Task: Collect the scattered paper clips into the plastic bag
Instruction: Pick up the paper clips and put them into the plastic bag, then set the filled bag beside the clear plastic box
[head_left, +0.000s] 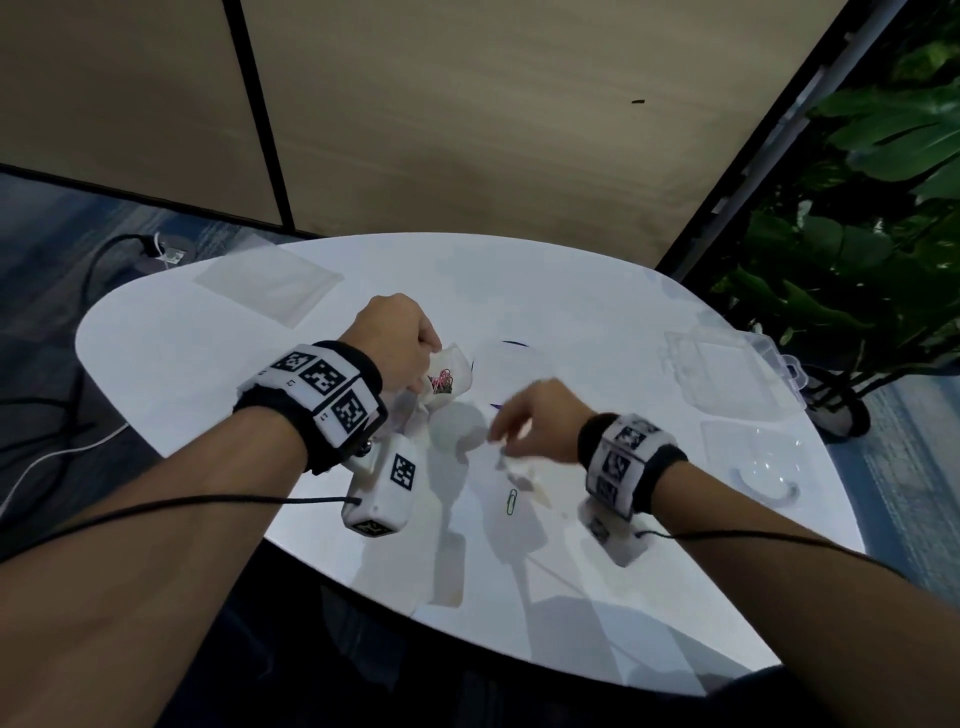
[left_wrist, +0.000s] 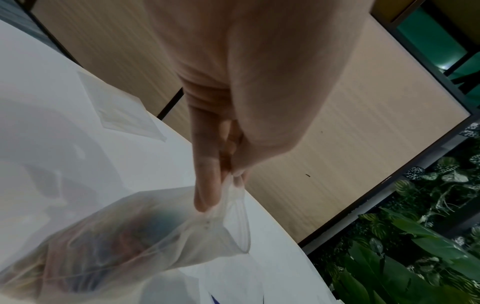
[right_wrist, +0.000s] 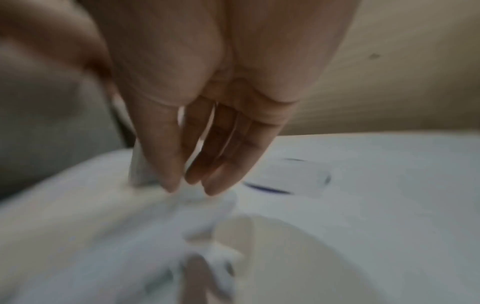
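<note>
My left hand (head_left: 423, 364) holds a small clear plastic bag (head_left: 448, 375) just above the white table (head_left: 208, 374). In the left wrist view, thumb and forefinger (left_wrist: 207, 185) pinch the rim of the bag (left_wrist: 145, 236); pink and other coloured clips lie bunched inside. My right hand (head_left: 501, 441) hovers to the right of the bag, blurred, fingers pointing down. In the right wrist view the thumb and fingers of the right hand (right_wrist: 187, 187) stand slightly apart with nothing seen between them. A green paper clip (head_left: 511, 501) lies below that hand. A blue clip (head_left: 514, 343) lies beyond the bag.
A flat clear bag (head_left: 270, 283) lies at the far left of the table. Clear plastic boxes (head_left: 727, 374) and a clear lid (head_left: 753, 457) sit at the right. A leafy plant (head_left: 857, 234) stands past the right edge. A cable (head_left: 104, 270) runs on the floor.
</note>
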